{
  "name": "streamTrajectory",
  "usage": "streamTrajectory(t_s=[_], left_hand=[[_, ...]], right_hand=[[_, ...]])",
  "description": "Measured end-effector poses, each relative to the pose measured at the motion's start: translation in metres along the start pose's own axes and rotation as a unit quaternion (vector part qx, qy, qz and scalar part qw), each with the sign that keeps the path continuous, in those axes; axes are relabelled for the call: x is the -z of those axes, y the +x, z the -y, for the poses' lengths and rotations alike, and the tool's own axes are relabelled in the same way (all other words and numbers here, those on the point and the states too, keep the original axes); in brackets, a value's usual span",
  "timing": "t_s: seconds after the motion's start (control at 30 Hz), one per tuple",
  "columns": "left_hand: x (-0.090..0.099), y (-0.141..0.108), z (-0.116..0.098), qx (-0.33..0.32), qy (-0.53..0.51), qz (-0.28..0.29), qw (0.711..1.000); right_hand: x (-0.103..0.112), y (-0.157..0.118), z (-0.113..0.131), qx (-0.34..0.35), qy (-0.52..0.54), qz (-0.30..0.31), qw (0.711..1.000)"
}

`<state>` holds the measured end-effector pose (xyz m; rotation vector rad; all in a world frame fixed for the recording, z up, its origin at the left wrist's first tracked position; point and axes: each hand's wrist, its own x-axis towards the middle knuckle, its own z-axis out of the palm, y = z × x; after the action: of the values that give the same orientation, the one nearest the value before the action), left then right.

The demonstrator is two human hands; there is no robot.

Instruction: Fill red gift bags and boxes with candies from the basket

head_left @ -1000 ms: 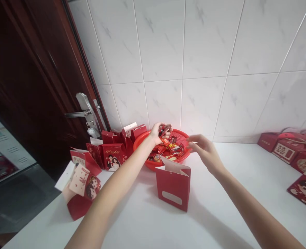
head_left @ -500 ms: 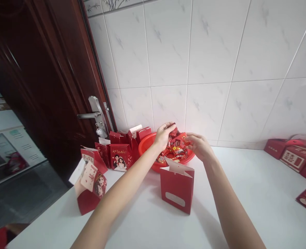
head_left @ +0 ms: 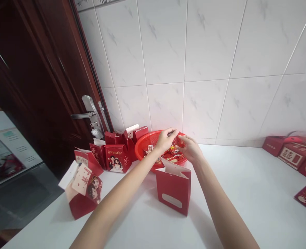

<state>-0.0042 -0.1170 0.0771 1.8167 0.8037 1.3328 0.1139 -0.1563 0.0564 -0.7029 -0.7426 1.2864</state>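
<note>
Over a red plastic basket (head_left: 140,142) my two hands are close together. Wrapped candies (head_left: 172,152) in red and mixed colours lie inside it. My left hand (head_left: 165,140) is closed, with a dark red wrapped candy showing at its fingertips. Just right of it, my right hand (head_left: 190,148) has its fingers bent together at a red wrapper; whether it grips a separate piece is hard to tell. In front of the basket a red paper gift box (head_left: 173,190) stands upright with its top flaps open and a pale oval window low on its face.
Several red gift boxes (head_left: 118,158) stand left of the basket, and one with open flaps (head_left: 84,193) sits nearer. More red boxes (head_left: 293,154) line the white table (head_left: 236,186) at right. A tiled wall (head_left: 207,107) and a dark door (head_left: 51,86) bound the table.
My right hand has moved left towards my left hand, and its fingers have closed in. My left hand stays over the basket holding the candy. The view has shifted slightly.
</note>
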Motion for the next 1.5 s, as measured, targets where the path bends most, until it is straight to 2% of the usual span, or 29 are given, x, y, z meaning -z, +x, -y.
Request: streamTrajectory(t_s=[0.17, 0.27, 0.47, 0.67, 0.77, 0.87, 0.93, 1.07, 1.2, 1.4, 1.5], left_hand=[[0.006, -0.002, -0.003, 0.078, -0.042, 0.047, 0.995], [0.012, -0.006, -0.003, 0.113, -0.073, 0.051, 0.990], [0.017, -0.011, 0.008, 0.125, -0.078, 0.021, 0.989], [0.021, -0.008, 0.019, 0.125, -0.072, 0.111, 0.983], [0.026, 0.002, 0.025, 0.135, -0.068, 0.080, 0.985], [0.036, 0.021, 0.041, 0.127, 0.005, 0.013, 0.992], [0.044, 0.035, 0.057, 0.136, 0.054, 0.005, 0.989], [0.057, 0.055, 0.089, 0.165, 0.140, 0.037, 0.976], [0.059, 0.067, 0.113, 0.177, 0.203, 0.076, 0.960], [0.061, 0.067, 0.136, 0.209, 0.239, 0.134, 0.939], [0.067, 0.062, 0.142, 0.226, 0.232, 0.142, 0.935]], right_hand=[[0.001, 0.001, -0.006, 0.002, -0.005, -0.003, 1.000], [0.007, 0.005, -0.009, 0.005, -0.005, -0.012, 1.000], [0.015, 0.015, -0.018, 0.003, 0.001, -0.019, 1.000], [0.015, 0.014, -0.024, -0.016, 0.012, 0.009, 1.000], [0.018, 0.017, -0.026, -0.017, 0.029, -0.001, 0.999], [0.023, 0.025, -0.029, -0.016, 0.053, -0.027, 0.998], [0.026, 0.029, -0.031, -0.019, 0.065, -0.038, 0.997], [0.030, 0.034, -0.034, -0.024, 0.080, -0.043, 0.996], [0.032, 0.036, -0.036, -0.022, 0.086, -0.048, 0.995], [0.034, 0.039, -0.040, -0.015, 0.087, -0.055, 0.995], [0.034, 0.040, -0.042, -0.016, 0.096, -0.067, 0.993]])
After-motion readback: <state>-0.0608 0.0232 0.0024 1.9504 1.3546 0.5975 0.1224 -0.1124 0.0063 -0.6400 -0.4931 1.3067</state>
